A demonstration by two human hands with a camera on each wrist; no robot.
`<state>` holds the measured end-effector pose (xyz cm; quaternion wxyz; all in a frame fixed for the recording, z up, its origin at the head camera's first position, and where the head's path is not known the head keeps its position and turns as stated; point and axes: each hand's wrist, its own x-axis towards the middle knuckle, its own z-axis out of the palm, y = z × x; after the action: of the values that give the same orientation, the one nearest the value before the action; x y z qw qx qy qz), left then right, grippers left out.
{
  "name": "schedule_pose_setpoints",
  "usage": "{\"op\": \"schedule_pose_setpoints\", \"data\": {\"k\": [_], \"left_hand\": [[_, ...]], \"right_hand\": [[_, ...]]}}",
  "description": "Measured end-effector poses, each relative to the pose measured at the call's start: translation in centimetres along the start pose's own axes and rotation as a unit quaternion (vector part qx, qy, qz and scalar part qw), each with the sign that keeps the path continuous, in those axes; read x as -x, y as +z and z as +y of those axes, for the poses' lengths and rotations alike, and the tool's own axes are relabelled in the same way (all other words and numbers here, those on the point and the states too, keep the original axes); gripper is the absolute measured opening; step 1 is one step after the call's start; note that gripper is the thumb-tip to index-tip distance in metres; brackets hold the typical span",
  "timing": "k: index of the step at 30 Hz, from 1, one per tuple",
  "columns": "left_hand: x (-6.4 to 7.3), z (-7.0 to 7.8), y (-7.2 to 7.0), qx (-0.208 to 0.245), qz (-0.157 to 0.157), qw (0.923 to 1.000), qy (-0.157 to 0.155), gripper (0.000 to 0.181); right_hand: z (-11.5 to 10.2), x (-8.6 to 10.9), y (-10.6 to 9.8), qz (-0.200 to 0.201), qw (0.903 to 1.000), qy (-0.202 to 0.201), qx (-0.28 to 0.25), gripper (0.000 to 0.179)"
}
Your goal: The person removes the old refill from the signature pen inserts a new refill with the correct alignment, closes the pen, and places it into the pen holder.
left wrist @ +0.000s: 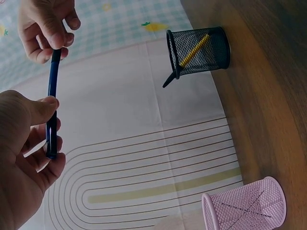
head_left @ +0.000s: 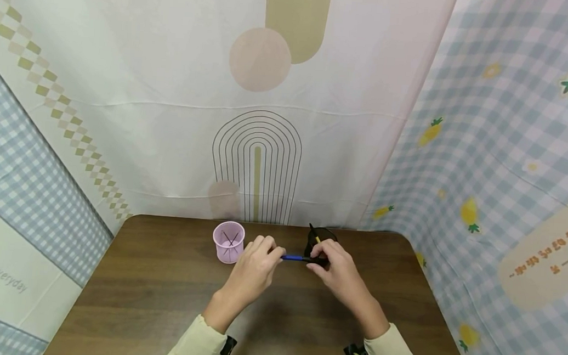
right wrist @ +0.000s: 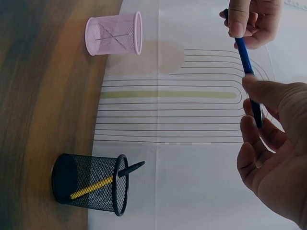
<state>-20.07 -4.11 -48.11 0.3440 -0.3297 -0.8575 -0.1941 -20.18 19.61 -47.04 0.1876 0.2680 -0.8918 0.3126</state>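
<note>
Both hands hold a blue pen with a dark end above the table, lying roughly level between them. My left hand pinches its blue end between thumb and fingers. At the dark end, thumb and fingers of my right hand grip it. Behind the right hand stands a black mesh pen cup, with a yellow pen with a black end leaning inside and sticking out over the rim. A pink mesh pen cup stands beside the left hand; two thin dark crossing lines show in it.
The brown wooden table ends at a patterned cloth wall just behind both cups. Another cloth, blue checked with pineapples, hangs on the right side. A checked cloth also hangs on the left.
</note>
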Motion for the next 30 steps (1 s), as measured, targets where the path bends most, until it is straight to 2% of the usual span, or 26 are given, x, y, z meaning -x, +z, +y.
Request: {"op": "schedule_pose_setpoints", "data": {"k": [4,9,12,18,24,30], "left_hand": [[0.03,0.01,-0.01,-0.001,-0.002,1.0000,0.002,0.006],[0.07,-0.03,0.04,-0.010,-0.004,0.9999,0.008,0.005],[0.08,-0.03,0.04,-0.016,-0.003,0.9998,0.011,0.004],[0.00,0.06,-0.08,-0.017,-0.009,0.9997,0.012,0.004],[-0.02,0.16,-0.16,-0.022,-0.015,0.9996,0.011,0.006],[0.03,0.15,-0.16,-0.018,-0.021,0.9996,0.008,0.005]], "right_hand": [[0.07,-0.17,-0.30,-0.020,0.9995,0.020,-0.013,0.032],[0.11,-0.49,-0.78,-0.064,0.9967,0.046,-0.019,0.015],[0.21,-0.55,-0.87,-0.082,0.9954,0.047,-0.014,0.011],[0.49,-0.62,-0.81,-0.084,0.9961,0.024,-0.012,0.008],[0.39,-0.62,-1.01,-0.091,0.9953,0.020,-0.025,0.006],[0.15,-0.54,-1.00,-0.074,0.9969,0.013,-0.024,0.010]]}}
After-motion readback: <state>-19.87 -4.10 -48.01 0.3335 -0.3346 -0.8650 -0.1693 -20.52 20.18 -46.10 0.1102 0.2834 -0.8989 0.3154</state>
